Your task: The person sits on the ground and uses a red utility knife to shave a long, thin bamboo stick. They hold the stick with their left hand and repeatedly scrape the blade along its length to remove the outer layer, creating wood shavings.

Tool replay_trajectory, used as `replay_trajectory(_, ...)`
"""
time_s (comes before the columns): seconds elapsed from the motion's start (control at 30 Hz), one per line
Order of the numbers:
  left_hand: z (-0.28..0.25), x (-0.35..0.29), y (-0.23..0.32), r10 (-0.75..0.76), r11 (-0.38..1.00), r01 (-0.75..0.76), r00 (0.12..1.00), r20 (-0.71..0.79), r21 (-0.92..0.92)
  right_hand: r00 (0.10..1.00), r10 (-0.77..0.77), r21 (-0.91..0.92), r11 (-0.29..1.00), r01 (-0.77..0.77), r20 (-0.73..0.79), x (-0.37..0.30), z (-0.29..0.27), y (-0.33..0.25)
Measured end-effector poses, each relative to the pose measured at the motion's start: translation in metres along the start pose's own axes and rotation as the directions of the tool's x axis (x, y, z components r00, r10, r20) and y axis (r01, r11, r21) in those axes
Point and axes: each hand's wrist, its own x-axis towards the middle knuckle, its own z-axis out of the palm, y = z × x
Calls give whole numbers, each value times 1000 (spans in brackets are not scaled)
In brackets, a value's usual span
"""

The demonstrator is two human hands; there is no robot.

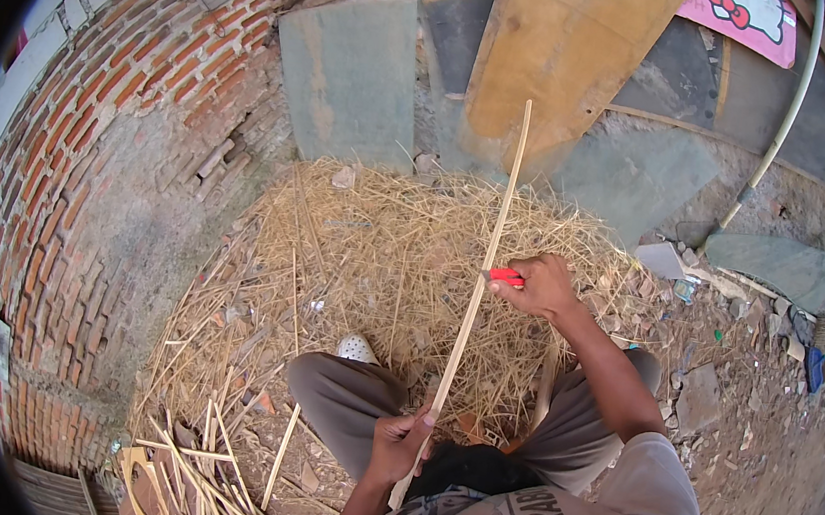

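A seated person, seen from above, holds a long, pale, narrow strip slanting away from the lap, over the ground. The left hand is closed around the strip near its lower end, close to the person's body. The right hand is closed on a small red-handled tool, whose short grey end is at the strip, about midway along it. The strip's far tip points toward a tall brown panel leaning at the ground's far edge.

Below the strip, a thick layer of straw-coloured shavings covers the ground, reaching to that far edge. A weathered brick wall borders the ground's left edge. Near the ground's near left corner lies a loose pile of pale sticks. The person's knees, in grey-brown trousers, are spread apart, and a white shoe shows beside the left knee.
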Motion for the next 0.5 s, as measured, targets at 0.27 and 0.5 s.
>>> replay_trajectory(0.27,-13,-2,-6,-25,998,27,999,43,-60,997,30,2,1000,-30,78,2,13,-7)
replay_trajectory(0.5,-25,-23,-4,-102,995,101,995,15,13,982,137,-39,990,-133,133,1,17,0)
